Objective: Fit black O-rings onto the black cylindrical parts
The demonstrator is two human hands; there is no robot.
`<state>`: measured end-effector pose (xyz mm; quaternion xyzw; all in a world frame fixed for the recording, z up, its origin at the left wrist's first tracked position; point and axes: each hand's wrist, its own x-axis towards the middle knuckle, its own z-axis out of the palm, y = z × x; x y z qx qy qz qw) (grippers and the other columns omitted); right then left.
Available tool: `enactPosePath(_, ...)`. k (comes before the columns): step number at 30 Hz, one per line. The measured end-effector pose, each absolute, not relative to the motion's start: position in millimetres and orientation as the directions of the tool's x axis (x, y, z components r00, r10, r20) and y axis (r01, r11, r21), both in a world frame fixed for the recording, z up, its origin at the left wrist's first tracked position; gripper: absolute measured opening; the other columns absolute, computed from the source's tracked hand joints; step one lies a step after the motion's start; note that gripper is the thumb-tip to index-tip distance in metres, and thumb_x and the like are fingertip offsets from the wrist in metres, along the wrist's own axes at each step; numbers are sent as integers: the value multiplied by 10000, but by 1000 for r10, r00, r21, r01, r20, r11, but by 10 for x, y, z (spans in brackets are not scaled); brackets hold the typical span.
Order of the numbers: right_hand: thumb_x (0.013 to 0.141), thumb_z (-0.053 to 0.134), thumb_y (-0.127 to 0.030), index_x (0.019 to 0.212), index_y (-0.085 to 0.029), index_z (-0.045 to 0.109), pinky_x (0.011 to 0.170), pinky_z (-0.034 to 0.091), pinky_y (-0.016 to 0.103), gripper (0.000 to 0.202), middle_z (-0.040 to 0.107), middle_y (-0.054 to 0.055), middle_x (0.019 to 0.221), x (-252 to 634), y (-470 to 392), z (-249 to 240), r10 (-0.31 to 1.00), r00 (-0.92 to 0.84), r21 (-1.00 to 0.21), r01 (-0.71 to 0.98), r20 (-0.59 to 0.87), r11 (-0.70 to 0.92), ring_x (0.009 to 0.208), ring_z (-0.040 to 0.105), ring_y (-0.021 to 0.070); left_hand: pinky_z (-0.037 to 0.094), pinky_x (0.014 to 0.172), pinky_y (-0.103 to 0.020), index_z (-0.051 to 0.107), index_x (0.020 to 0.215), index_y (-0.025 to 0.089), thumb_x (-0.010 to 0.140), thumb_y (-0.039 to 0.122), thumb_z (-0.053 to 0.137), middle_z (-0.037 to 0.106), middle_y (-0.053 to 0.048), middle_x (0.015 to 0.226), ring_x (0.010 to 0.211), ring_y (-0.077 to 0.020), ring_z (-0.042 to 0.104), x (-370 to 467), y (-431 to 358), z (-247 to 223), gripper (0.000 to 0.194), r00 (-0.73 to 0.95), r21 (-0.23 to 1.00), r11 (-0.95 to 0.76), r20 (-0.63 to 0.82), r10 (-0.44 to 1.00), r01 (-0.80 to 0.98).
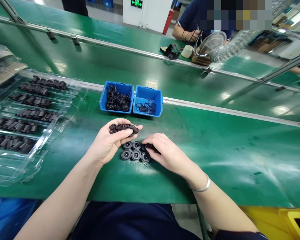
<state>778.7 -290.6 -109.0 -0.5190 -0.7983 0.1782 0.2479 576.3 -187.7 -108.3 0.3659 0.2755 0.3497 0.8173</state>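
My left hand [108, 141] is closed around a bunch of small black moulded parts [123, 128], held above the green bench. Close to its right, my right hand [166, 151] pinches a black part [148, 145] at the end of a cluster of black round pieces [136, 155]. These round pieces stand in two short rows, with ring-shaped tops facing up. My right fingers partly cover the rear row's right end. Fine dark specks lie on the bench in front of the cluster.
A blue bin [103, 101] holds many black rubber rings; the blue bin [160, 103] beside it holds fewer. Clear plastic trays [43, 143] with rows of black parts lie left. A metal rail [215, 108] crosses behind. Across the bench, a person [187, 33] sits near a transparent hose [236, 45].
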Motion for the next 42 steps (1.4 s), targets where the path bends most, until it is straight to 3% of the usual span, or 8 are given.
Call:
enactPosePath(7, 996, 551, -157, 1164, -187, 536, 870, 459, 423, 172, 658, 73, 1042, 7803, -2880, -1129, 931, -306, -504, 783, 198, 365, 963, 595, 233, 613, 875, -285, 638, 968, 143, 807, 80, 736, 722, -56, 952, 1165, -318, 649, 5760, -1893, -1057, 200, 616, 765, 529, -225, 755, -368)
enactPosePath(10, 948, 668, -283, 1225, -196, 531, 927, 452, 458, 321, 634, 99, 1160, 7818, -2877, -1081, 931, -284, -509, 780, 230, 364, 1055, 574, 262, 613, 868, -281, 640, 966, 144, 806, 86, 734, 720, -60, 957, 1153, -312, 658, 5761, -1896, -1047, 194, 627, 751, 551, -242, 741, -362)
enactPosePath(13, 891, 742, -354, 1312, -220, 496, 990, 453, 458, 505, 585, 111, 1271, 7794, -2880, -1025, 930, -166, -631, 694, 327, 346, 1140, 547, 265, 609, 877, -289, 644, 967, 145, 806, 98, 738, 719, -65, 967, 1136, -290, 669, 5769, -1910, -1047, 193, 659, 758, 558, -233, 715, -338)
enactPosePath(18, 942, 680, -273, 1350, -255, 462, 850, 542, 372, 463, 619, 83, 1195, 7654, -2883, -1083, 949, -21, -860, 417, 313, 293, 965, 617, 198, 608, 863, -292, 659, 960, 169, 775, 120, 781, 709, -31, 972, 982, -199, 710, 5792, -1975, -1065, 227, 696, 796, 538, -220, 683, -277)
enactPosePath(26, 889, 735, -180, 1217, -247, 606, 776, 561, 315, 358, 655, 43, 1003, 7559, -2899, -1107, 851, 29, -727, 536, 524, 429, 882, 636, 180, 610, 784, -248, 652, 938, 170, 708, 152, 845, 693, -3, 899, 859, -148, 703, 5834, -2005, -1102, 301, 722, 798, 556, -240, 649, -234)
enactPosePath(31, 940, 643, -140, 1168, -237, 633, 837, 558, 361, 248, 699, 57, 1013, 7560, -2901, -1041, 850, -17, -651, 635, 526, 415, 928, 650, 199, 615, 844, -303, 665, 939, 174, 682, 153, 859, 705, -5, 918, 865, -155, 706, 5823, -1996, -1104, 323, 678, 820, 511, -224, 700, -257)
enactPosePath(36, 937, 623, -147, 1095, -215, 639, 781, 577, 359, 172, 640, 87, 1038, 7648, -2939, -915, 868, 96, -744, 566, 487, 355, 923, 650, 207, 606, 870, -348, 651, 951, 155, 704, 153, 841, 723, -49, 911, 1016, -256, 710, 5808, -1981, -1052, 311, 660, 835, 480, -205, 723, -267)
enactPosePath(42, 943, 578, -103, 1132, -211, 606, 879, 532, 369, 219, 651, 68, 1051, 7743, -3109, -915, 926, -248, -683, 626, 284, 377, 993, 620, 199, 574, 959, -393, 654, 987, 149, 785, 161, 768, 700, -55, 992, 1178, -317, 642, 5764, -1940, -1007, 232, 625, 842, 429, -148, 767, -327)
